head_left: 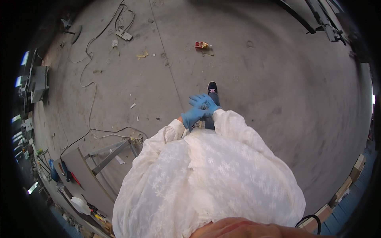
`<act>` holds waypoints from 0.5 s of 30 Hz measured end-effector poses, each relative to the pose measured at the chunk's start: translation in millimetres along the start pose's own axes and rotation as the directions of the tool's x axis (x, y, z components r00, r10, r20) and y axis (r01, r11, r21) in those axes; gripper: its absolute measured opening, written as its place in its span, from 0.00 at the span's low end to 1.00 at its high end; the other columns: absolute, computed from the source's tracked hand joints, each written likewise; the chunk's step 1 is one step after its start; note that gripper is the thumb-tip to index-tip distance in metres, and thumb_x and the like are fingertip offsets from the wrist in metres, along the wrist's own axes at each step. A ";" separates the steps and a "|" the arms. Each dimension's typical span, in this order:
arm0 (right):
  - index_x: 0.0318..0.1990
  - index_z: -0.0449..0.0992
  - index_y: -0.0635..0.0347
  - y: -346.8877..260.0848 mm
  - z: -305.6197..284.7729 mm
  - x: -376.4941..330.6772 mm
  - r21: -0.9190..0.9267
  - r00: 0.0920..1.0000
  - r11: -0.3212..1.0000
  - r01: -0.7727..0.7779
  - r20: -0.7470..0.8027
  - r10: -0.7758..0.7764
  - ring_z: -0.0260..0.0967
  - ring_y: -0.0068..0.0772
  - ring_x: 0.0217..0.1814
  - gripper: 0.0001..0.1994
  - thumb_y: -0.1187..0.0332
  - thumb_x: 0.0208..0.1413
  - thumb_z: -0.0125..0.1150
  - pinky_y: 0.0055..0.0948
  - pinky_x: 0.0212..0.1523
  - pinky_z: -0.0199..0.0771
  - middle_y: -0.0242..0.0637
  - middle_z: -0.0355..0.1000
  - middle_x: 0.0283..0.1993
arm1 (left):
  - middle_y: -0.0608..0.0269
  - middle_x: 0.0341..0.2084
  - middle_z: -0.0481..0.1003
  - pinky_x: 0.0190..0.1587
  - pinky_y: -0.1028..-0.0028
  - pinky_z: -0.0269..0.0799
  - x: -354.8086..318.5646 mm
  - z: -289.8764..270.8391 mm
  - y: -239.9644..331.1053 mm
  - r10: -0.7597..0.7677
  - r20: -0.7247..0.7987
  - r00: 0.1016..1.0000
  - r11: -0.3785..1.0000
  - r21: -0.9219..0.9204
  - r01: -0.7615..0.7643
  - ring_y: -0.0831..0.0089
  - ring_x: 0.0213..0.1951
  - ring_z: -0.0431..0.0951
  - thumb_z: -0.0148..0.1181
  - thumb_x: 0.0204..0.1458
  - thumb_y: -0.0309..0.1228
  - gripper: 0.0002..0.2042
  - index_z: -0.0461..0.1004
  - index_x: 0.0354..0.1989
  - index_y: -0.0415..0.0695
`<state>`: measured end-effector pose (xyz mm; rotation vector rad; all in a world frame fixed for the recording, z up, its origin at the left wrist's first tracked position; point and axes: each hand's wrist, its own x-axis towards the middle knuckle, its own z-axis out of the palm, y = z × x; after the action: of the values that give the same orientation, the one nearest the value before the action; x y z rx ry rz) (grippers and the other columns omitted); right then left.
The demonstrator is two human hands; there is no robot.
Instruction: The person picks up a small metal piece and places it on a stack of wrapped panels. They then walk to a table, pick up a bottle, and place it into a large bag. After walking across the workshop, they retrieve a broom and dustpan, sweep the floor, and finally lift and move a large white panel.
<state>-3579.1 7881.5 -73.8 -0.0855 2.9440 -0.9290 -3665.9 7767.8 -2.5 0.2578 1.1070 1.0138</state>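
Observation:
Both my hands wear blue gloves and meet in front of my waist. My right hand [205, 102] has its fingers stretched out toward the left, slightly apart, with nothing visible in them. Just below it, my left hand [193, 116] touches the right hand near its palm and wrist. The left fingers are mostly hidden against the right hand, so their grip does not show. White, flower-patterned sleeves [234, 121] cover my forearms. Beyond the hands, one dark shoe [212, 87] stands on the grey floor [278, 99].
A red and yellow package [201, 45] lies on the floor ahead. Cables [93, 91] run along the left, near a power strip [124, 35] and scraps. At the lower left stands a bench [85, 180] with hand tools [95, 212]. A dark metal frame [323, 23] stands far right.

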 end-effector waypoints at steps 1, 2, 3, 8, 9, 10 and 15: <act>0.53 0.71 0.52 18.8 -8.9 13.9 0.019 0.999 1.000 -0.008 0.031 0.008 0.63 0.43 0.63 0.31 0.54 0.37 0.64 0.41 0.60 0.61 0.41 0.66 0.61 | 0.63 0.29 0.77 0.31 0.76 0.74 15.6 -7.7 19.8 -0.035 -0.001 0.999 0.999 -0.034 0.035 0.75 0.28 0.76 0.63 0.52 0.29 0.06 0.77 0.36 0.40; 0.53 0.71 0.52 42.7 -19.9 31.7 0.041 0.999 0.999 -0.005 0.049 0.003 0.63 0.43 0.64 0.30 0.55 0.37 0.64 0.41 0.59 0.62 0.41 0.67 0.61 | 0.64 0.29 0.77 0.32 0.76 0.74 30.6 -15.9 37.9 -0.049 -0.013 0.999 0.997 -0.067 0.048 0.75 0.29 0.76 0.63 0.52 0.29 0.06 0.77 0.36 0.41; 0.52 0.72 0.52 65.2 -29.9 48.0 0.067 0.998 0.998 -0.005 0.066 0.000 0.63 0.43 0.64 0.30 0.55 0.37 0.64 0.41 0.59 0.62 0.41 0.67 0.61 | 0.64 0.29 0.77 0.33 0.75 0.74 45.6 -23.2 56.9 -0.048 -0.041 0.998 0.993 -0.113 0.043 0.75 0.29 0.77 0.63 0.52 0.29 0.06 0.77 0.36 0.41; 0.50 0.74 0.53 151.7 -70.3 104.1 0.198 0.966 0.978 -0.068 0.260 0.015 0.67 0.47 0.59 0.25 0.54 0.42 0.61 0.41 0.56 0.66 0.43 0.71 0.57 | 0.65 0.28 0.77 0.36 0.78 0.72 110.4 -51.4 123.8 -0.044 -0.118 0.992 0.992 -0.120 0.029 0.77 0.30 0.76 0.63 0.53 0.31 0.07 0.77 0.35 0.41; 0.49 0.75 0.53 170.0 -77.3 114.4 0.240 0.960 0.967 -0.085 0.280 0.014 0.69 0.48 0.57 0.24 0.53 0.44 0.60 0.41 0.55 0.67 0.44 0.72 0.55 | 0.64 0.28 0.77 0.36 0.79 0.71 121.4 -56.6 129.5 -0.017 -0.205 0.979 0.991 -0.135 -0.011 0.78 0.31 0.76 0.62 0.53 0.31 0.07 0.77 0.35 0.41; 0.47 0.75 0.54 185.8 -81.1 124.9 0.196 0.918 0.954 -0.227 0.371 0.143 0.70 0.49 0.55 0.24 0.51 0.44 0.60 0.42 0.55 0.67 0.45 0.73 0.52 | 0.65 0.28 0.78 0.36 0.79 0.71 133.7 -63.0 134.6 -0.018 -0.254 0.967 0.991 -0.131 -0.016 0.78 0.31 0.75 0.62 0.53 0.31 0.07 0.78 0.35 0.41; 0.43 0.77 0.57 279.7 -90.7 171.0 0.003 0.760 0.838 -0.546 0.422 0.494 0.74 0.52 0.48 0.21 0.51 0.49 0.58 0.44 0.50 0.71 0.49 0.76 0.47 | 0.65 0.30 0.79 0.37 0.77 0.72 194.7 -126.9 142.6 0.214 -0.609 0.764 0.972 0.211 -0.105 0.78 0.31 0.75 0.62 0.54 0.34 0.11 0.78 0.37 0.37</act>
<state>-3766.0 8150.2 -166.2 0.4713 2.3148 -0.8689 -3835.2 7961.5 -92.7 0.1442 1.8155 1.2029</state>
